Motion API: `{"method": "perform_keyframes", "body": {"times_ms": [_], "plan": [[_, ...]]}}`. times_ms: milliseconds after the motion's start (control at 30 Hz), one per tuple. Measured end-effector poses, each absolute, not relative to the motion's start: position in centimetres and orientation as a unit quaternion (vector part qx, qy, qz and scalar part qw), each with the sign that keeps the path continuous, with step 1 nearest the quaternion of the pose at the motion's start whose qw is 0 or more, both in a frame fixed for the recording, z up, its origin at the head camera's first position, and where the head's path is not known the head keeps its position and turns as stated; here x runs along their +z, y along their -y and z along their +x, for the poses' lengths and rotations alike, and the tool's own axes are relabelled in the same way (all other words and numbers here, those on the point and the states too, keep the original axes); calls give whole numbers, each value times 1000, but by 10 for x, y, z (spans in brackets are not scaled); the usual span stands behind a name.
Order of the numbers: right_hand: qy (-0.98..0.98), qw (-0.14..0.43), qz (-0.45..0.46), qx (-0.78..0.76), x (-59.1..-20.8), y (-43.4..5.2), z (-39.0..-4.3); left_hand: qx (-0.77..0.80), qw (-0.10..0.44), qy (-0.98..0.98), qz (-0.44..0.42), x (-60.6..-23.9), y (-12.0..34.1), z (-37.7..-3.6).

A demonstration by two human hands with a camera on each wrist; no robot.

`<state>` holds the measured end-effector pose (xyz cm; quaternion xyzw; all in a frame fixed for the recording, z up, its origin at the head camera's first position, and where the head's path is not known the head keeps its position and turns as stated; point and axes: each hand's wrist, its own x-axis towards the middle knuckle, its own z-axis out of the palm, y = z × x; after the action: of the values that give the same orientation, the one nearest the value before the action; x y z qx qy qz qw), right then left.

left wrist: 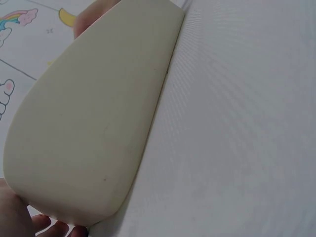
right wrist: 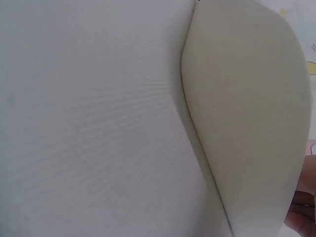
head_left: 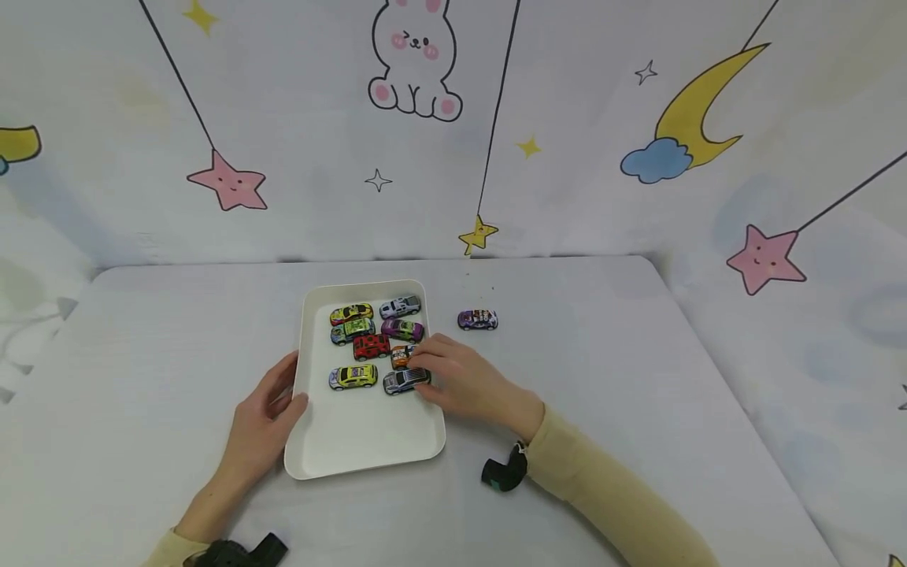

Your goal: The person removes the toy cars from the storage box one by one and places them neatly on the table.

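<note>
A person's right hand (head_left: pixel 464 382) reaches over the right rim of a white rectangular plastic tray (head_left: pixel 361 441), fingertips pinching a small silver-blue toy car (head_left: pixel 406 381) lying inside it near that edge. The left hand (head_left: pixel 265 421) grips the tray's left rim, apparently steadying it. Seven more colourful cars sit in the tray; a purple toy car (head_left: pixel 478 319) waits on the grey tablecloth (head_left: pixel 638 378) just beside it.

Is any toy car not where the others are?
Yes. One small purple toy car sits alone on the white tablecloth, right of the white rectangular tray. The other cars are all inside the tray, where the right hand touches the grey one.
</note>
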<state>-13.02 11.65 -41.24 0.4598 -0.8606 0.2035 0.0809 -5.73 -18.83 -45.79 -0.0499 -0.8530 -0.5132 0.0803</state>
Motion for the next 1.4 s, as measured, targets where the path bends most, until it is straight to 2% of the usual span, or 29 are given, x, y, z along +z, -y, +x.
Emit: {"method": "perform_keyframes", "body": {"times_ms": [567, 967, 1400], "plan": [[886, 29, 438, 147, -402, -110, -128, -510, 75, 856, -47, -457, 188, -58], [889, 15, 435, 145, -402, -109, -128, -506, 73, 859, -43, -456, 188, -57], [878, -24, 440, 186, -405, -107, -123, -501, 74, 861, -43, -455, 189, -57]]}}
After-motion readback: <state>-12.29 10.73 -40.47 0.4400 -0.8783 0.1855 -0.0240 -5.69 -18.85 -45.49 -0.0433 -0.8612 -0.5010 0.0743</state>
